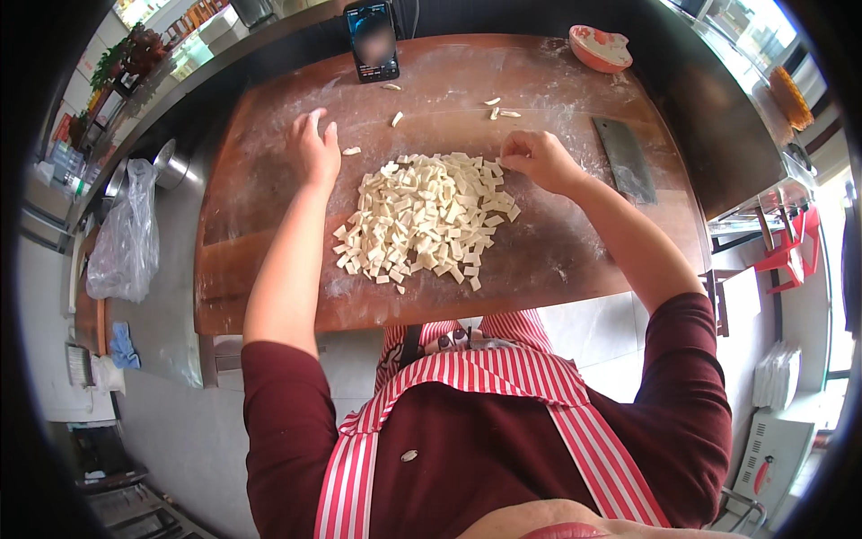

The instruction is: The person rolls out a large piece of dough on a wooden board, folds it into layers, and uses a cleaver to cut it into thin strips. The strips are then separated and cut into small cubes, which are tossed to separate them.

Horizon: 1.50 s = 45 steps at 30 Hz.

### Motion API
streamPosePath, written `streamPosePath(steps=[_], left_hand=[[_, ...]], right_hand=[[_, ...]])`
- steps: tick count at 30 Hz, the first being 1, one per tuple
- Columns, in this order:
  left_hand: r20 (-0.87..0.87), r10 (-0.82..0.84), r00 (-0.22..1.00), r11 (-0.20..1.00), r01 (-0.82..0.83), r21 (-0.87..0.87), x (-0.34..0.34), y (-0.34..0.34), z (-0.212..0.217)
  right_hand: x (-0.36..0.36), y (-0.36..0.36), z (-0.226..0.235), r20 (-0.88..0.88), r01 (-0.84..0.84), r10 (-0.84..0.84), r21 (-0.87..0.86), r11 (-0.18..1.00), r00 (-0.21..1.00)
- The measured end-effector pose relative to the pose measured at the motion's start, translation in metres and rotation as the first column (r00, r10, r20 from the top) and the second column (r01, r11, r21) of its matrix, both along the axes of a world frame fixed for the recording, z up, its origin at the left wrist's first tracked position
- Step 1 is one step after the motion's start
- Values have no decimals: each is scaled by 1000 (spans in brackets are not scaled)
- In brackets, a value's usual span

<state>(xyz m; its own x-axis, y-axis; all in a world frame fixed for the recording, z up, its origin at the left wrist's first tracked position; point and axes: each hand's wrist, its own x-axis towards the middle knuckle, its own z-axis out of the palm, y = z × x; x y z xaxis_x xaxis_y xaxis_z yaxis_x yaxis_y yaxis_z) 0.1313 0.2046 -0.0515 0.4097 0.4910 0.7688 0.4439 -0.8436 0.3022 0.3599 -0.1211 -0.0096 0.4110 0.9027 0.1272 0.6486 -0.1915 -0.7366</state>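
A heap of small, pale, flat-cut dough pieces (pixel 422 216) lies on the floured wooden board (pixel 269 225) in front of me. My left hand (pixel 314 148) is off the heap's far left side, thumb and fingers apart, with nothing visible in it. Close by it rests a curled dough piece (pixel 351 151). At the heap's far right edge, my right hand (pixel 542 162) has its fingers pinched together; whatever is between the tips is too small to make out. More narrow curled pieces (pixel 509 114) lie scattered beyond the heap.
A phone (pixel 373 45) stands upright at the board's far edge. A pink bowl of flour (pixel 600 49) sits at the far right. The cleaver's broad blade (pixel 624 162) lies right of my right hand. Left of the board, a clear plastic bag (pixel 126 238) hangs near a metal pot (pixel 171 166).
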Motion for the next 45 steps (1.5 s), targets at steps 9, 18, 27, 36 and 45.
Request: streamPosePath(steps=[9, 18, 27, 36, 45], left_hand=[[199, -476, 856, 662, 498, -560, -14, -11, -9], [-160, -692, 704, 577, 406, -708, -45, -51, 29], [-92, -592, 801, 625, 385, -679, -54, -44, 8], [-124, -570, 812, 679, 381, -627, -46, -66, 17], [-107, -628, 771, 609, 401, -684, -46, -58, 15]], right_hand=[[-1, -4, -3, 237, -18, 35, -75, 997, 971], [39, 0, -32, 467, 191, -110, -129, 973, 877], [-7, 5, -11, 344, 136, -163, 102, 986, 925], [-20, 4, -5, 347, 123, -91, -72, 990, 934], [-3, -10, 9, 101, 55, -37, -182, 982, 994]])
